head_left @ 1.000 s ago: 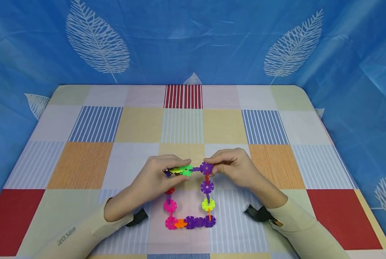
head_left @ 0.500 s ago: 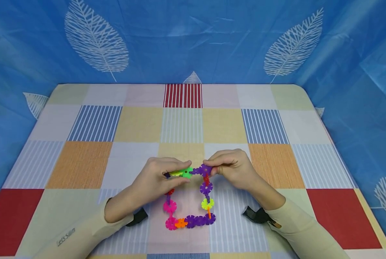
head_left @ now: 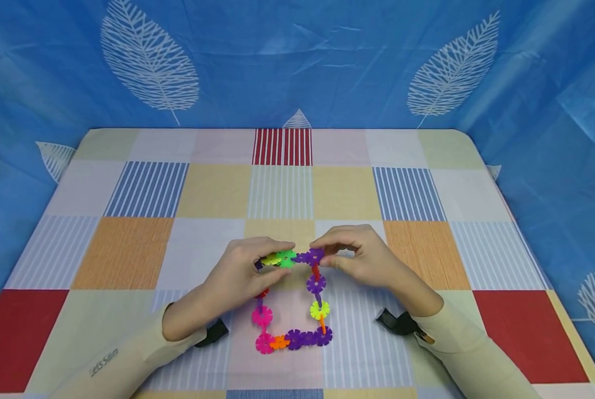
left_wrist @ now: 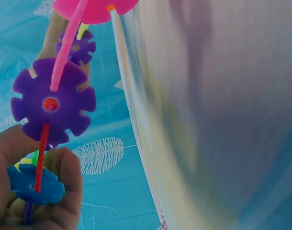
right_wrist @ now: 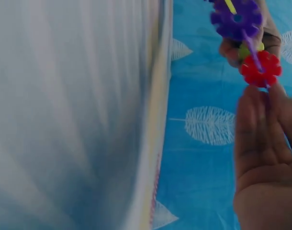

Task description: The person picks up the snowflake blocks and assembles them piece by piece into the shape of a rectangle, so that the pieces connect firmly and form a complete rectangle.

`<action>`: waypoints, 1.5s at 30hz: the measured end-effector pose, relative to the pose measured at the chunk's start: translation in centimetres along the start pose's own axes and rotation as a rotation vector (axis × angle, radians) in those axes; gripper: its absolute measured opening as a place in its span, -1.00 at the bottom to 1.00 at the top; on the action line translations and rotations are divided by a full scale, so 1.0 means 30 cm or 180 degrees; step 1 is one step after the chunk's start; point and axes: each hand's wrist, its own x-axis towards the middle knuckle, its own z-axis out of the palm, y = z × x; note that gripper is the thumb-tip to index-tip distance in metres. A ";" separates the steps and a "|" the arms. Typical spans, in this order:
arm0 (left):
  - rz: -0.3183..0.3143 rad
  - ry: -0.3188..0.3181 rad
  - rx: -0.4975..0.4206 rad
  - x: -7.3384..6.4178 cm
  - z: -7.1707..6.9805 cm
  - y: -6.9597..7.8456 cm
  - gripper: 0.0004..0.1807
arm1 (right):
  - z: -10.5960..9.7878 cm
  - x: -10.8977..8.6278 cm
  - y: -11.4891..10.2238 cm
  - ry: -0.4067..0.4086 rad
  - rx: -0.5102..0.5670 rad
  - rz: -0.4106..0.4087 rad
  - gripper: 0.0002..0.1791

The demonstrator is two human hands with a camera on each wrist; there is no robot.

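Note:
Several flower-shaped plastic interlocking discs are joined in a closed, roughly square ring in front of me. At its far left corner my left hand grips the chain, with a green disc between fingertips and thumb. My right hand pinches a purple disc at the far right corner. Pink discs and an orange disc form the near left part. In the left wrist view, a blue disc lies within the left hand's curled fingers. A red disc shows just beyond the right fingertips in the right wrist view.
A patchwork-patterned cloth covers the table. Behind it and at both sides hangs a blue curtain with white leaf prints. Dark straps show at both wrists beside the pale sleeves.
The right hand has risen slightly and shifted a little left, drawing the purple corner disc and the right side of the ring with it. The left hand stays nearly in place, still gripping.

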 end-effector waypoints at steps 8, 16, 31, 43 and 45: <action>-0.0237 0.0004 0.0135 0.001 -0.001 0.003 -0.45 | 0.028 0.067 -0.031 -0.0534 -0.0521 -0.0232 -0.70; -0.0263 -0.0020 -0.0081 0.000 0.001 -0.004 -0.19 | 0.049 0.088 -0.021 -0.0505 -0.0719 -0.0338 -0.71; -0.1266 0.0864 -0.0576 -0.212 -0.021 0.096 -0.40 | 0.052 0.077 -0.001 -0.0416 -0.0511 -0.0230 -0.66; -0.2995 0.1283 -0.2318 -0.407 0.226 0.357 -0.12 | 0.054 0.069 0.001 -0.0391 -0.0630 -0.0049 -0.66; -0.2880 0.1453 -0.2529 -0.432 0.255 0.358 -0.12 | 0.056 0.068 0.001 -0.0391 -0.0637 -0.0045 -0.66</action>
